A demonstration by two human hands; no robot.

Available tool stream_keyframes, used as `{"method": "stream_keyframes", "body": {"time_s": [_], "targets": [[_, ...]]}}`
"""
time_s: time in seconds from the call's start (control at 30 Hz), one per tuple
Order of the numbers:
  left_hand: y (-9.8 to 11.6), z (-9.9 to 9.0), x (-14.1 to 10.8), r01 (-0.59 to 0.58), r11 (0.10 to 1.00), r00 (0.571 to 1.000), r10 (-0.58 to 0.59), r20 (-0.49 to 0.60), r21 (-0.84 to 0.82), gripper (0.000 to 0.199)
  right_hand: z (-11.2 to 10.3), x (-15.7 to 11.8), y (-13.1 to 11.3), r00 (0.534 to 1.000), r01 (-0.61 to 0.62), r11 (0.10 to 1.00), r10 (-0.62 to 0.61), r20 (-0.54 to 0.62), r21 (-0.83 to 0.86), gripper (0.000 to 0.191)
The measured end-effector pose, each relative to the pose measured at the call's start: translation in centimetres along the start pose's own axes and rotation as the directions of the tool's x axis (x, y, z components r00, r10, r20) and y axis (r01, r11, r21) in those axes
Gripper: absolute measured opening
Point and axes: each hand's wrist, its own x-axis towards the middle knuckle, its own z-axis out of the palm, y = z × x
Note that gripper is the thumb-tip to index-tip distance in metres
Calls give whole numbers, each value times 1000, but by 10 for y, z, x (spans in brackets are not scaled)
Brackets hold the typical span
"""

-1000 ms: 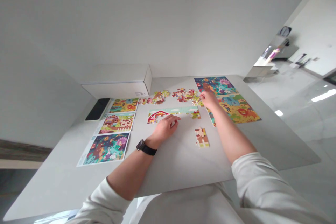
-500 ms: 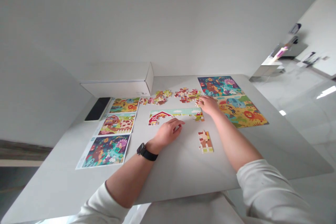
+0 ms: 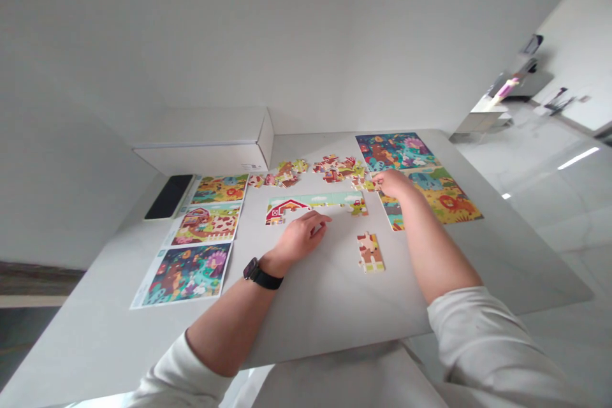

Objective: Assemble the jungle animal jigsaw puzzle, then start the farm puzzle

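My left hand (image 3: 303,237) rests on the table just below the partly joined barn puzzle (image 3: 315,200), its fingers loosely bent and apart, holding nothing. At the right end of the loose puzzle pieces (image 3: 338,168), my right hand (image 3: 393,183) has its fingertips together on a small piece (image 3: 377,185), beside the finished puzzles. A joined block of brown and white pieces (image 3: 370,252) lies on the table between my forearms. Another group of loose pieces (image 3: 285,173) sits behind the barn strip.
Three printed picture sheets (image 3: 206,224) and a dark phone (image 3: 169,196) lie at the left. A white box (image 3: 205,150) stands at the back against the wall. Two completed puzzles (image 3: 447,194) lie at the right.
My right hand has moved a little to the right, away from the loose pieces, with a piece at its fingertips. My left hand stays beside the barn strip. The view has shifted slightly.
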Motion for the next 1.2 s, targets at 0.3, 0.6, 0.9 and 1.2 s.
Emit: {"method": "stream_keyframes", "body": {"time_s": [0.3, 0.6, 0.9, 1.2], "targets": [[-2, -1, 0, 0, 1000, 1000, 0, -3, 1, 28, -1, 4, 9, 997, 25, 1000, -24, -67, 10, 48], [-2, -1, 0, 0, 1000, 1000, 0, 4, 8, 29, 6, 8, 11, 996, 26, 1000, -25, -91, 13, 34], [1, -2, 0, 12, 1000, 1000, -12, 11, -4, 30, 1, 5, 12, 992, -22, 992, 37, -124, 121, 22], [0, 0, 0, -8, 1000, 1000, 8, 6, 13, 30, 1, 10, 4, 982, 3, 980, 34, -183, 199, 31]]}}
